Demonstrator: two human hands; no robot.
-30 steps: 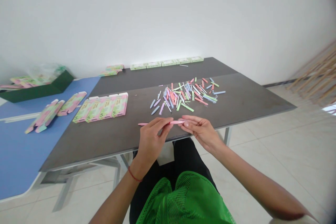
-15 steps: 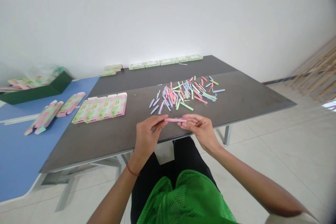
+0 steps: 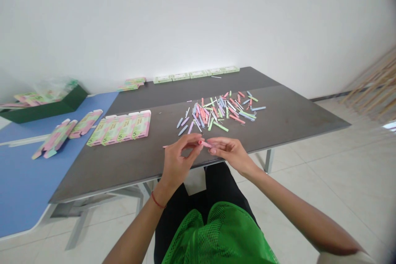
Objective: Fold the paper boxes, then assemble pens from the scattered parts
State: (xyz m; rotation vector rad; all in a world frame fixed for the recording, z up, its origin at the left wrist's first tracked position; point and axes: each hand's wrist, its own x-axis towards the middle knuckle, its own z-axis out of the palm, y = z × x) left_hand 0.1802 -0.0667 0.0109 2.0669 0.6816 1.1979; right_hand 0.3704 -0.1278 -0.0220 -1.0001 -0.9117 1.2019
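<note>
My left hand (image 3: pixel 179 157) is closed, and the tip of a slim pink pen part (image 3: pixel 165 146) pokes out behind its fingers; the rest is hidden. My right hand (image 3: pixel 230 152) pinches a pink pen tube (image 3: pixel 205 144), its round reddish end turned toward my left fingertips. Those fingertips are close to that end, and I cannot tell whether they touch it. Just beyond both hands lies a loose heap of pen parts (image 3: pixel 216 111) in pink, green, blue and purple, with thin white refills among them.
Overlapping pink-green cartons (image 3: pixel 125 128) lie left on the dark table (image 3: pixel 123 169). A row of flat green boxes (image 3: pixel 189 75) lines the back edge by the wall. More cartons (image 3: pixel 58 137) and a dark green bin (image 3: pixel 72 100) with packaging are on the blue table (image 3: pixel 18 185).
The pink pen held straight between both hands now shows as two parts. One juts out left behind my left hand; the other angles from my right hand, its round end showing.
</note>
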